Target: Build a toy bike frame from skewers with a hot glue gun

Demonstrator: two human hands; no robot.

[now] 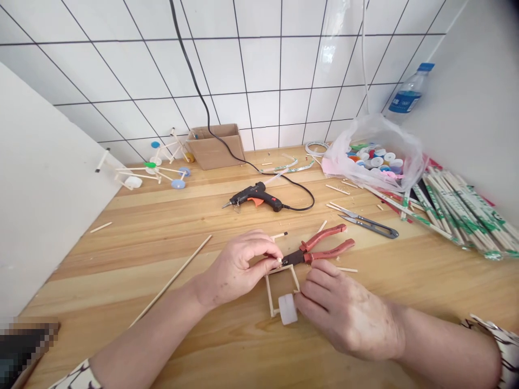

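Observation:
My left hand is closed in a pinch on a short wooden stick, whose pale tip pokes out at the fingertips. Just below it is a small four-sided frame of wooden sticks, with a white bottle cap on its near end. Fingers of my right hand are closed on the frame's right side and hide part of it. Red-handled pliers lie right behind the frame, jaws towards my left fingertips. A dark-tipped stick shows behind my left hand.
A black glue gun with its cord lies mid-table. Thread snips, bundled sticks and a plastic bag of bottle caps are at the right. Stick-and-cap models and a cardboard box stand at the back left.

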